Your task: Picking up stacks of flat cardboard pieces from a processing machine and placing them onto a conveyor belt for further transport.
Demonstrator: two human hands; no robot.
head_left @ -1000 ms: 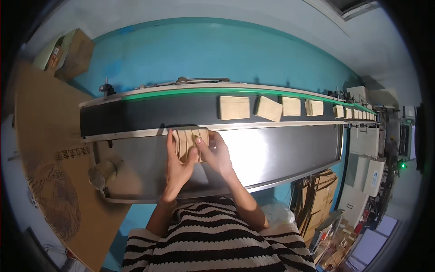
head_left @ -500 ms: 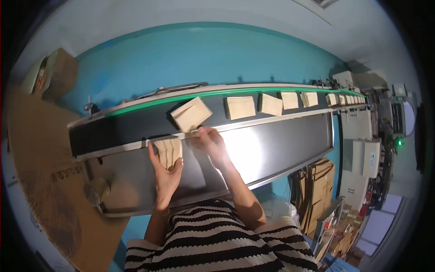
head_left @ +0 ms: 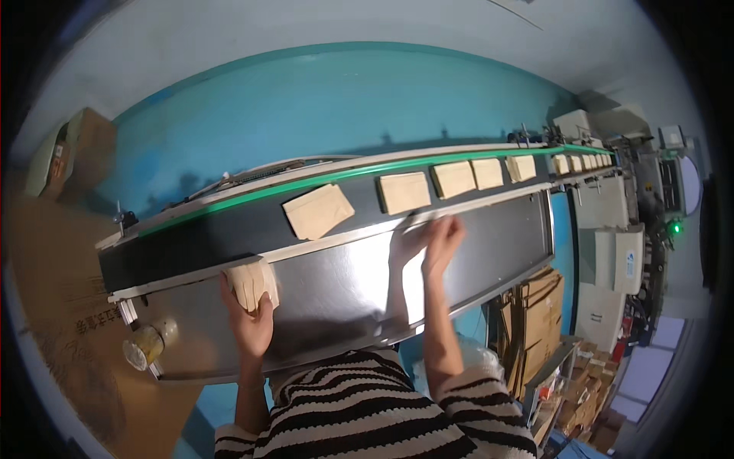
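Note:
My left hand (head_left: 251, 327) holds several cream folded paper packets (head_left: 248, 284), their edges fanned between thumb and fingers, just over the near rail of the conveyor. My right hand (head_left: 442, 243) hovers above the metal tray with its fingers curled together; whatever may be in them is hidden. On the dark conveyor belt (head_left: 191, 234) lies a cream packet (head_left: 319, 212), set askew and nearest to my left hand. Farther right along the belt sit another packet (head_left: 405, 193), then two close together, one of them a packet (head_left: 454, 180) on the left, and more beyond.
A shiny metal tray (head_left: 321, 294) runs along the belt's near side. At its left end lies a clear roll of tape (head_left: 145, 348), beside a large brown cardboard sheet (head_left: 69, 306). Flattened cartons (head_left: 535, 314) stand at right. A green guide strip (head_left: 252, 195) edges the belt's far side.
My right hand has moved away from the askew packet, rightward over the tray. My left hand has shifted left with its packets. The view has shifted slightly.

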